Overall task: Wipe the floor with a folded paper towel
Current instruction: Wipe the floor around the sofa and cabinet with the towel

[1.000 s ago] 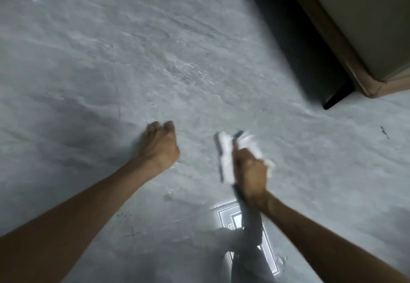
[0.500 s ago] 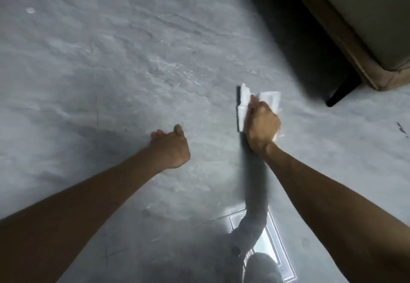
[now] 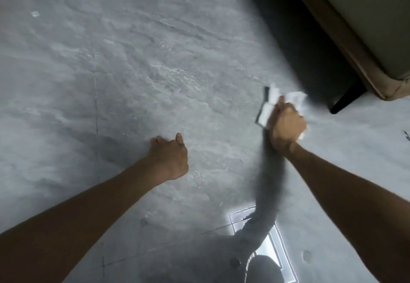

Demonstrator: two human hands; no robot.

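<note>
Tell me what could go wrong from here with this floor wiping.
1. The paper towel is bunched in the right hand with loose corners sticking out, which could snag or tear on the textured floor.
2. The dark furniture leg stands close beyond the towel, so a longer forward stroke might knock the knuckles into it.
3. The floor looks glossy, so the fisted left hand propped on it could slip.

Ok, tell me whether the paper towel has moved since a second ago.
Yes: the paper towel slid forward and right, closer to the dark furniture leg.
</note>
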